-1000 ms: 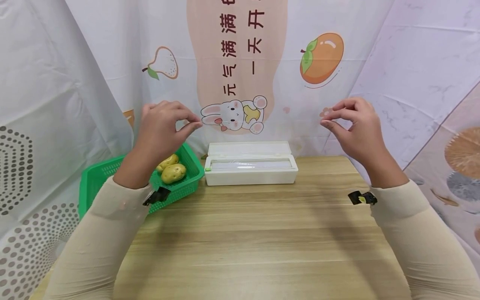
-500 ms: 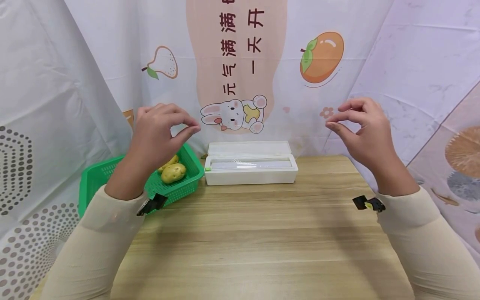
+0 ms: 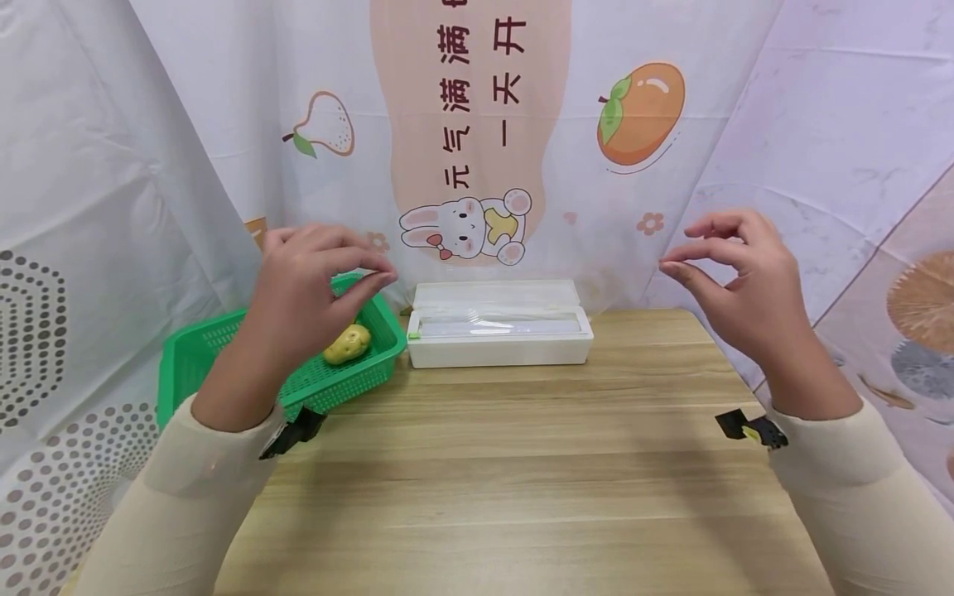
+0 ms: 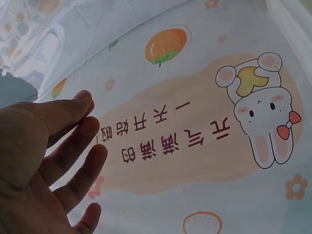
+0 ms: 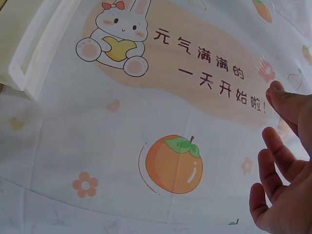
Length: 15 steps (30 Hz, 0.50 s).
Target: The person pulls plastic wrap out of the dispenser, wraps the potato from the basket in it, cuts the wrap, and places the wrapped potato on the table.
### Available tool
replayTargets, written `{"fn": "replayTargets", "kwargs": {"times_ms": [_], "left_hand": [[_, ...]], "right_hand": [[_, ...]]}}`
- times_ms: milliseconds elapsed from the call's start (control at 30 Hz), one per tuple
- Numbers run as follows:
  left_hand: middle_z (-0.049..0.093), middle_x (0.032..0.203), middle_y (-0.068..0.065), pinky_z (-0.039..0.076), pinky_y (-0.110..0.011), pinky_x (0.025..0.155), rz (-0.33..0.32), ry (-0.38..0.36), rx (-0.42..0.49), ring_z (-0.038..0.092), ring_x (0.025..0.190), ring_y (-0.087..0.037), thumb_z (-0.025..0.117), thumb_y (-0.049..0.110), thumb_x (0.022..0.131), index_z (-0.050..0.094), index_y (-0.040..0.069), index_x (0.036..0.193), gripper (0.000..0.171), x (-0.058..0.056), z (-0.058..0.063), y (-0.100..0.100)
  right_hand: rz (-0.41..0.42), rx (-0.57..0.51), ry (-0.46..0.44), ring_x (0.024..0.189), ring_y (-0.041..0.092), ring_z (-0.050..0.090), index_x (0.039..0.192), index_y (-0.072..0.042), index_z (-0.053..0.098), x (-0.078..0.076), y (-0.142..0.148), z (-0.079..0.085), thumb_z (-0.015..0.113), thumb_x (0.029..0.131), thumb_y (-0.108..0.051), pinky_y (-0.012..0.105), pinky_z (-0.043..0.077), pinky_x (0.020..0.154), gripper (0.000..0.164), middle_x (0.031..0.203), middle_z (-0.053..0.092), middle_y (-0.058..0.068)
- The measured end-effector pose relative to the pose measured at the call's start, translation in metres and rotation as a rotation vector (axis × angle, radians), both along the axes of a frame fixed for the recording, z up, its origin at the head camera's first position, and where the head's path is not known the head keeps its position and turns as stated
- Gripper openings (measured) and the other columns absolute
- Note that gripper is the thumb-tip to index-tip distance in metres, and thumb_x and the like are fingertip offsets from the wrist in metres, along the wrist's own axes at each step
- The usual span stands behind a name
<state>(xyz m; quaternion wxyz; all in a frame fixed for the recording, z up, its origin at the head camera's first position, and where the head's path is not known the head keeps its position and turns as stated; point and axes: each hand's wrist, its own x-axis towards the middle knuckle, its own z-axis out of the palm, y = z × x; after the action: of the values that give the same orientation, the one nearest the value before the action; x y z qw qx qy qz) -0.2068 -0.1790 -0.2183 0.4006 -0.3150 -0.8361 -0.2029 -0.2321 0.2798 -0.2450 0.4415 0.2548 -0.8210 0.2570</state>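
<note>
A white cling film box (image 3: 499,353) with its lid raised stands at the back of the table, a roll (image 3: 522,328) inside and a small green piece at its left end. Clear cling film (image 3: 473,314), barely visible apart from faint glints and creases, rises from the box toward both hands. My left hand (image 3: 305,294) pinches the film's edge between thumb and forefinger, above the green basket. To the right of the box, my right hand (image 3: 749,290) pinches the other side; a glint shows by its thumb in the right wrist view. Both hands are raised above the table.
A green basket (image 3: 373,374) with a potato (image 3: 348,344) visible stands at the left, partly hidden by my left hand and arm. Printed cloth (image 3: 566,149) hangs behind the wooden table (image 3: 507,480) and along both sides.
Both hands have come lower and nearer to me while moving slightly apart, still pinching the film. The left hand now covers more of the basket and one potato. The box stays put.
</note>
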Motion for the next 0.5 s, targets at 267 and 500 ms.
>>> {"fn": "replayTargets", "kwargs": {"times_ms": [267, 500], "left_hand": [[0.075, 0.091, -0.004, 0.033, -0.051, 0.088, -0.031, 0.043, -0.013, 0.065, 0.095, -0.025, 0.090, 0.015, 0.080, 0.082, 0.011, 0.088, 0.012, 0.017, -0.002, 0.001], [0.076, 0.091, -0.003, 0.036, -0.047, 0.084, -0.048, 0.059, -0.035, 0.067, 0.093, -0.025, 0.092, 0.015, 0.077, 0.083, 0.013, 0.088, 0.014, 0.029, -0.014, -0.001]], "right_hand": [[0.044, 0.003, 0.023, 0.108, 0.017, 0.050, 0.089, -0.001, 0.082, 0.018, 0.002, -0.003, 0.091, 0.073, -0.001, 0.016, 0.029, 0.086, 0.018, 0.111, 0.065, 0.019], [0.075, 0.019, 0.021, 0.106, 0.020, 0.051, 0.087, -0.003, 0.082, 0.033, 0.004, -0.015, 0.069, 0.092, -0.059, 0.016, 0.030, 0.086, 0.058, 0.112, 0.067, 0.020]]}}
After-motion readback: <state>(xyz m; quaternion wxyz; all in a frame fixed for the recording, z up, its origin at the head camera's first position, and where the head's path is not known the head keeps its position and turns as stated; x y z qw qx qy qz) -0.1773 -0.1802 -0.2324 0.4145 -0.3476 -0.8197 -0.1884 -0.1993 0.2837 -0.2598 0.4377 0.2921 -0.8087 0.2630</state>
